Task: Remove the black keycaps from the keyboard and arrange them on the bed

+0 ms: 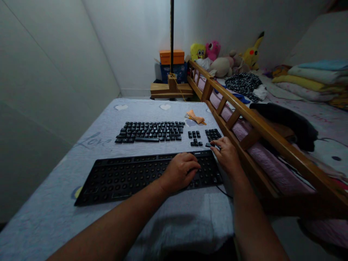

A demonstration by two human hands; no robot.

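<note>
A black keyboard base (127, 177) without its keycaps lies across the cloth-covered surface. My left hand (182, 171) rests over its right part, fingers curled together; anything between them is hidden. Beyond the base, removed black keycaps (152, 131) lie in keyboard order, with smaller groups of navigation and arrow keycaps (194, 135) and number-pad keycaps (212, 135) to the right. My right hand (225, 154) is at the near edge of the number-pad group, thumb and index finger pinched at a keycap there.
An orange cloth bow (196, 117) lies behind the keycaps. A wooden bed rail (252, 119) runs along the right side, close to my right arm. A cable leaves the base at the right. Boxes and a wooden stand are at the back.
</note>
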